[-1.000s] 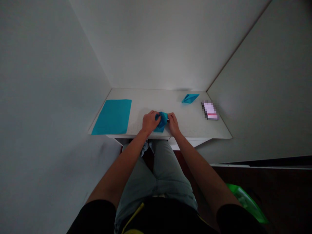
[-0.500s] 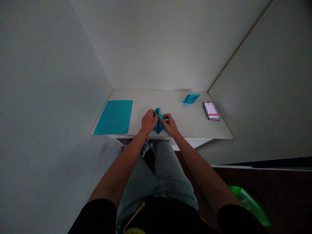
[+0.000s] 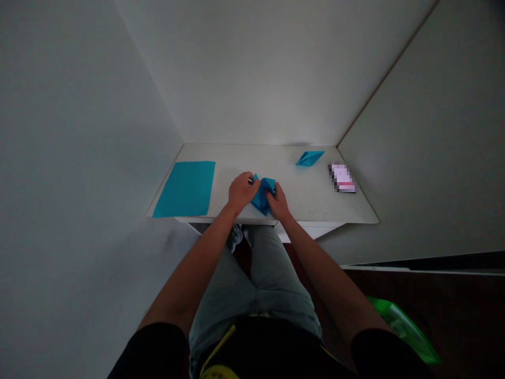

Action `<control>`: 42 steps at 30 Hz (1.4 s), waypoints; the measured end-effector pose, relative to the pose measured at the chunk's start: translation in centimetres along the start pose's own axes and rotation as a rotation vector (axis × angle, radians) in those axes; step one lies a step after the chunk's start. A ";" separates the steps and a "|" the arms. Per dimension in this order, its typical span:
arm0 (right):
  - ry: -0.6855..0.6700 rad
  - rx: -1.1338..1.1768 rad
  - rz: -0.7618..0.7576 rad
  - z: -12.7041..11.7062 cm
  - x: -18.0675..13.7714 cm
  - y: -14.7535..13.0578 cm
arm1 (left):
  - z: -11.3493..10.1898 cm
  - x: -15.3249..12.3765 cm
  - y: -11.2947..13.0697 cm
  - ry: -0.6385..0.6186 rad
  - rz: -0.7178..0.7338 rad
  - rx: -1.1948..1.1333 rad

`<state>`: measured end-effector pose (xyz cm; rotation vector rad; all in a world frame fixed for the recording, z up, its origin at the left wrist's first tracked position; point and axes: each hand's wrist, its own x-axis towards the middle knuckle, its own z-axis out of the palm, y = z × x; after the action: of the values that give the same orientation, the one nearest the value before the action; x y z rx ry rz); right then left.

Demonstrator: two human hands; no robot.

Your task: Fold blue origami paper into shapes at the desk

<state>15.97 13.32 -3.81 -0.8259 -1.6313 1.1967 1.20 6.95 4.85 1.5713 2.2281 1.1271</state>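
Both hands are at the middle of the white desk (image 3: 276, 163), holding a folded blue origami paper (image 3: 262, 197) between them. My left hand (image 3: 242, 191) pinches its left side. My right hand (image 3: 278, 201) grips its right side, and the fingers hide part of the fold. A flat blue paper sheet (image 3: 184, 189) lies at the desk's left end. A small finished blue paper boat (image 3: 310, 158) sits near the back right.
A pixelated phone (image 3: 343, 178) lies at the desk's right end. White walls close in the desk at the back and both sides. My legs are under the front edge, and a green object (image 3: 402, 329) lies on the dark floor at lower right.
The blue paper has been turned and opened wider between my hands, from a narrow upright shape to a broader one. My right hand has moved slightly closer to it.
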 end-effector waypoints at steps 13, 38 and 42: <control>0.083 -0.032 0.066 -0.5 0.4 0.8 | -1.9 2.0 -3.9 0.115 -0.251 -0.279; 0.092 0.096 0.070 -0.5 0.4 -0.6 | 0.0 -4.2 -2.2 0.097 0.116 0.072; 0.072 0.097 0.050 -0.5 0.4 -0.9 | 0.1 -3.7 -2.3 0.101 0.125 0.099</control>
<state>16.34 13.55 -2.79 -0.8424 -1.4909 1.2565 1.10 3.41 2.28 1.7515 2.3107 1.1696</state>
